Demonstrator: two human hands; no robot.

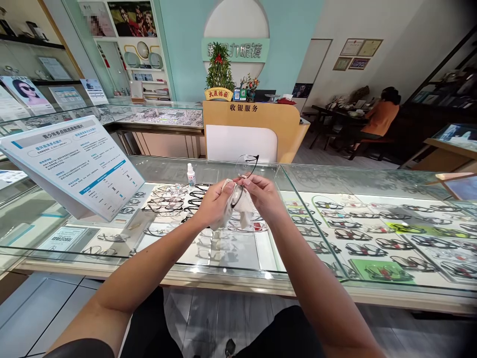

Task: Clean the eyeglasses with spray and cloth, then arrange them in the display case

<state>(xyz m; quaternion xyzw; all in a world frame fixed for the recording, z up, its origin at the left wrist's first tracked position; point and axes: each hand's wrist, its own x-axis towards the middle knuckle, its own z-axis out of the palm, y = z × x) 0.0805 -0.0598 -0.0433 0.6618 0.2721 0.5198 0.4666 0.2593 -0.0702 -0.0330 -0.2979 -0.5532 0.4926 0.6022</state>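
Observation:
Above the glass counter I hold a pair of dark-framed eyeglasses (256,160) with both hands close together. One round lens points up and away from me. My left hand (215,201) is closed on a pale cleaning cloth (244,206), which wraps part of the glasses and hangs down between the hands. The fingers of my right hand (266,198) pinch the frame near its middle. Cloth and fingers hide the lower part of the glasses. A small white bottle (191,176) stands upright on the counter, beyond my left hand.
Inside the glass display counter (223,278) lie rows of eyeglasses (363,248). A printed sign (78,164) leans on the glass at left. Behind are a wooden cashier desk (253,113) with a plant, and a seated person (383,117) at a table on the right.

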